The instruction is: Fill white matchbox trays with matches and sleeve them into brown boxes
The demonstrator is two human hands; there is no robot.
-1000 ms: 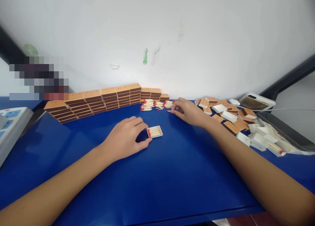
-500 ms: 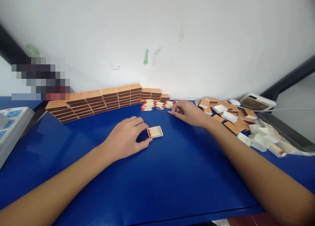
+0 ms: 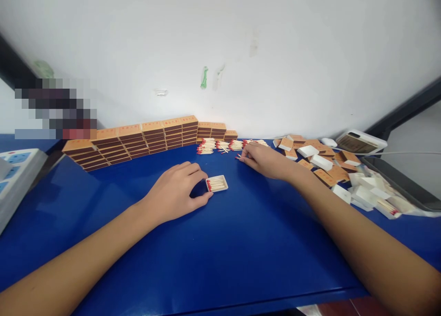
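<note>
A white matchbox tray [image 3: 223, 183] with several red-headed matches [image 3: 215, 184] in it lies on the blue table [image 3: 213, 256]. My left hand [image 3: 179, 189] rests on the table and grips the tray's left end between thumb and fingers. Farther back and to the right, my right hand [image 3: 260, 159] pinches matches between thumb and forefinger, their red heads poking out to the left. How many it holds I cannot tell. Just behind that hand, loose piles of matches [image 3: 236, 144] lie near the wall, one partly covered by the fingers.
Stacked closed matchboxes [image 3: 155, 139] line the wall at left. Orange sleeves [image 3: 325, 178] and white trays [image 3: 321, 162] are heaped at right, near a dark phone-like slab [image 3: 403, 185] and a white device [image 3: 361, 141] with a cable. A power strip [image 3: 17, 173] stands at far left.
My right hand has shifted slightly to the right and down, and more of the match pile shows behind it. My left hand and the tray have kept their place.
</note>
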